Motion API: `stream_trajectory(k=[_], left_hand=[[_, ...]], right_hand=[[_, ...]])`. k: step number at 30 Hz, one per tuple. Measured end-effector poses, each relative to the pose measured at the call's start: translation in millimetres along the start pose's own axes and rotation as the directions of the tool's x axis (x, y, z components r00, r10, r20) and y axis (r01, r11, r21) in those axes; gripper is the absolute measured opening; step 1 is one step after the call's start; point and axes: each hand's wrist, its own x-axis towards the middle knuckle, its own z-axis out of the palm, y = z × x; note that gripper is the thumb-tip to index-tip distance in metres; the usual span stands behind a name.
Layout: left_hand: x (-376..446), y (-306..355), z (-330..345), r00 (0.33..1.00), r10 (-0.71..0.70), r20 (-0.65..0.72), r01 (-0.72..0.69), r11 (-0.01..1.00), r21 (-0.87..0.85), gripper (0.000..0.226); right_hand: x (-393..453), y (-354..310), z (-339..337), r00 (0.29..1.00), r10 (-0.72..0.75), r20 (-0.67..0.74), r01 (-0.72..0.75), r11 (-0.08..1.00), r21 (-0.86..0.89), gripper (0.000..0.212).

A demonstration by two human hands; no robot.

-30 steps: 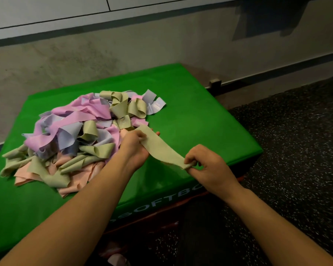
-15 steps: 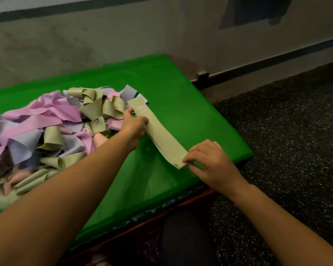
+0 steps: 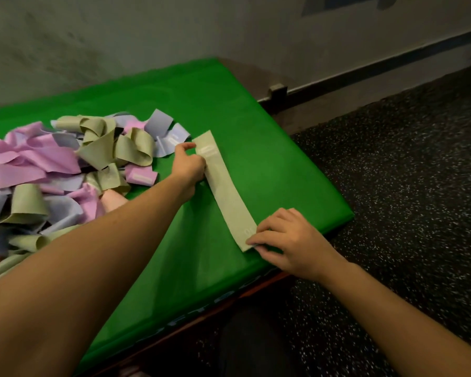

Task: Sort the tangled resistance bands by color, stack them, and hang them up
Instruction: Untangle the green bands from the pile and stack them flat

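A grey, scuffed wall [image 3: 147, 36] with a dark baseboard strip [image 3: 392, 69] runs behind a speckled black rubber floor [image 3: 405, 172]. In front of it sits a bright green padded box [image 3: 229, 104], serving as the counter, with white lettering partly visible on its near face at about 6 o'clock.

At 9 o'clock on the counter lies the tangled pile of resistance bands [image 3: 65, 172]: pink, lavender-blue, olive-green and a little peach, looped and folded over one another. It spreads to the left edge of the view.

Just right of the pile, near the middle of the counter, a single olive-green band [image 3: 226, 191] lies flat and straight, running from about 12 o'clock down towards 5 o'clock. It is apart from the pile, with bare green between them.

The left hand [image 3: 189, 164] reaches across from 8 o'clock and rests at the band's far end; its fingers are curled against the band's left edge and the thumb sticks out towards the pile. The right hand [image 3: 286, 240], coming in from 4 o'clock, pinches the band's near end, its fingertips [image 3: 252, 242] bent onto the corner close to the counter's front edge.
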Motion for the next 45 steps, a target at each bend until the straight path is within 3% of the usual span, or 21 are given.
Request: stream_trajectory(k=[3, 9, 15, 19, 24, 29, 38, 45], left_hand=[[10.5, -1.5, 3.6, 0.994, 0.089, -0.063, -0.078, 0.983, 0.164, 0.056], [16.0, -5.4, -3.0, 0.977, 0.208, -0.049, -0.157, 0.855, 0.495, 0.043], [-21.6, -13.0, -31.3, 0.952, 0.301, 0.055, -0.29, 0.833, 0.472, 0.021], [-52.5, -21.8, -77.3, 0.921, 0.377, 0.1, -0.368, 0.758, 0.538, 0.016], [-82.5, -29.7, -134.1, 0.898, 0.422, 0.122, -0.404, 0.684, 0.607, 0.013], [-106.6, -42.1, -179.6, 0.856, 0.492, 0.159, -0.458, 0.577, 0.676, 0.011], [-132.0, -74.0, -248.4, 0.713, 0.656, 0.248, -0.511, 0.245, 0.824, 0.024], [-128.5, -93.7, -266.7, 0.698, 0.69, 0.191, -0.494, 0.27, 0.826, 0.042]], right_hand=[[-2.4, 0.7, 3.8, 0.999, 0.015, 0.041, -0.015, 1.0, 0.001, 0.022], [-3.7, -3.7, 2.3, 0.989, 0.101, 0.107, -0.108, 0.992, 0.06, 0.029], [4.2, -10.0, -4.8, 0.961, 0.268, 0.072, -0.278, 0.941, 0.192, 0.024], [12.4, -21.0, -5.9, 0.938, 0.333, 0.092, -0.346, 0.901, 0.262, 0.019], [34.0, -43.1, 1.0, 0.919, 0.372, 0.13, -0.394, 0.865, 0.31, 0.015], [64.2, -71.6, 16.5, 0.936, 0.305, 0.177, -0.348, 0.876, 0.332, 0.017], [125.1, -120.6, 56.9, 0.946, 0.223, 0.234, -0.302, 0.87, 0.391, 0.017], [183.8, -142.0, 96.2, 0.923, 0.319, 0.218, -0.378, 0.86, 0.344, 0.018]])
